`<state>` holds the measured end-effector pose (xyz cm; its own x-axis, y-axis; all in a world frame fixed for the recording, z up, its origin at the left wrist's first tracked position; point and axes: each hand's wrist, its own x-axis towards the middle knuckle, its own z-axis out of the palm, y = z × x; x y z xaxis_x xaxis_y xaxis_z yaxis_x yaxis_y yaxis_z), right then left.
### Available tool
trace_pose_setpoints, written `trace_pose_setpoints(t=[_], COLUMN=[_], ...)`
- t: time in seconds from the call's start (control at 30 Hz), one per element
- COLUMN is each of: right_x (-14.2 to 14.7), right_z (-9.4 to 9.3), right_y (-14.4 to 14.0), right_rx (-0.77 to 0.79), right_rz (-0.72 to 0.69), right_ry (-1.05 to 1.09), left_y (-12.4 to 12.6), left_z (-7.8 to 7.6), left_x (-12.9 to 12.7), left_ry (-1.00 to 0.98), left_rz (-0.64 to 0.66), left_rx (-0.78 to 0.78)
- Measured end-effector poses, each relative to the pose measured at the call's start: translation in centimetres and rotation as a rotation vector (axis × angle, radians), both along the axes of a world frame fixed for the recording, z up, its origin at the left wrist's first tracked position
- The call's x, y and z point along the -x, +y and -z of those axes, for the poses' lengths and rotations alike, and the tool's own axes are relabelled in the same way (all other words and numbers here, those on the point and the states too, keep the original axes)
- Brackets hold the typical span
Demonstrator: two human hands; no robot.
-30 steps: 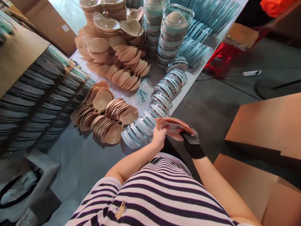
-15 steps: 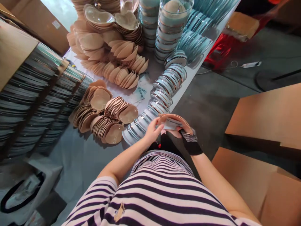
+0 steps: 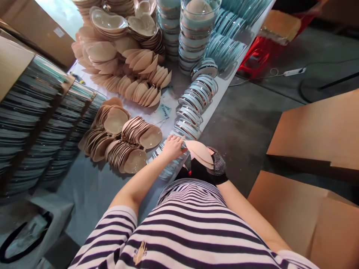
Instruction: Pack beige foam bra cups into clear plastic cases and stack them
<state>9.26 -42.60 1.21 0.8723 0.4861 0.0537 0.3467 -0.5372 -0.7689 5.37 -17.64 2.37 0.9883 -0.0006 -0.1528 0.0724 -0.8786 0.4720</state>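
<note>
My right hand [image 3: 215, 166], in a black mesh glove, holds a small stack of beige heart-shaped pads [image 3: 199, 152] at the table's near edge. My bare left hand [image 3: 172, 146] rests, fingers spread, on the near end of a leaning row of round clear-lidded cases [image 3: 193, 108]. Just left of that row lie fanned piles of beige pads [image 3: 131, 144] on the white table [image 3: 92, 194].
More beige pads [image 3: 131, 71] and stacked blue-lidded cases [image 3: 193, 33] fill the far table. Rows of flat packets in cardboard trays [image 3: 36, 119] stand on the left. Cardboard boxes [image 3: 316, 134] sit on the grey floor at right. A red stool [image 3: 258, 56] stands beyond.
My left hand has let go of the pad stack and moved down-left onto the row of round cases. My right hand has tilted the stack and drawn it closer to my body.
</note>
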Motion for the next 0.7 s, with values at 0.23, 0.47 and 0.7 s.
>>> trace_pose_setpoints(t=[0.23, 0.47, 0.7], right_x=[1.6, 0.6, -2.8], right_z=[2.0, 2.0, 2.0], right_y=[0.3, 1.9, 3.6], right_rx=[0.112, 0.161, 0.064], right_rz=[-0.101, -0.012, 0.139], right_ry=[-0.122, -0.042, 0.079], left_y=[0.2, -0.2, -1.1], left_z=[0.8, 0.9, 0.3], left_x=[-0.7, 0.0, 0.8], left_ry=[-0.002, -0.039, -0.020], left_rz=[-0.060, -0.120, -0.069], left_rx=[0.035, 0.036, 0.012])
